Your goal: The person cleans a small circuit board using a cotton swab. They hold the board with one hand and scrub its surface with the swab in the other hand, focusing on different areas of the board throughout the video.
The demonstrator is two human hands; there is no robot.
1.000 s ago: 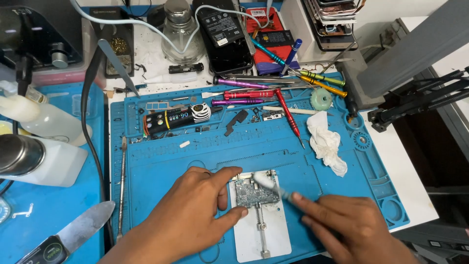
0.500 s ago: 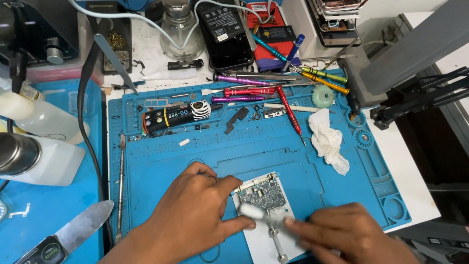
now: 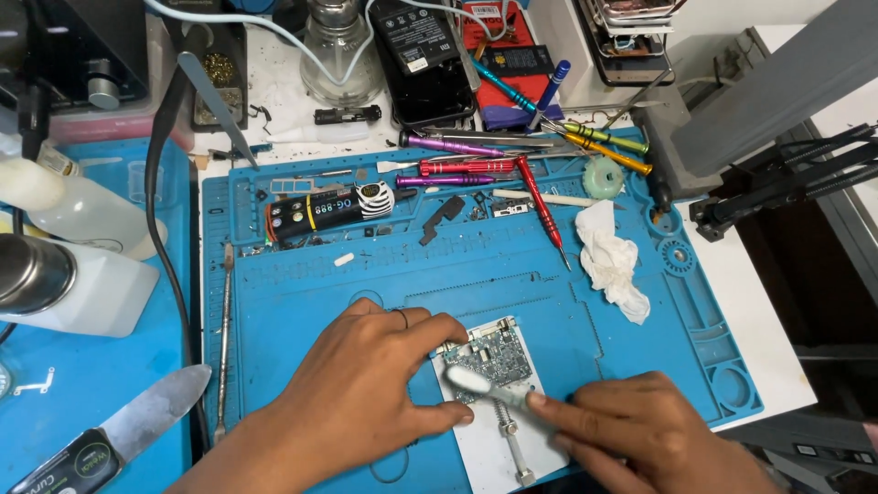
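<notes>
A small green circuit board point(image 3: 492, 355) is clamped in a white holder plate point(image 3: 494, 439) near the front of the blue work mat point(image 3: 384, 274). My left hand point(image 3: 366, 389) lies flat on the mat, with thumb and fingertips pressed against the holder's left edge. My right hand point(image 3: 631, 439) grips a white brush point(image 3: 480, 387) whose head lies across the lower left part of the board.
Several coloured screwdrivers point(image 3: 512, 174) lie along the mat's back edge, with a crumpled white tissue point(image 3: 611, 261) at right and a small battery pack point(image 3: 311, 212) at back left. White bottles point(image 3: 78, 284) stand left, a knife point(image 3: 119, 430) front left, a metal spudger point(image 3: 223, 338) on the mat's left side.
My right hand picked up the white brush and laid its head on the board. The view shifted slightly; my left hand stayed against the holder.
</notes>
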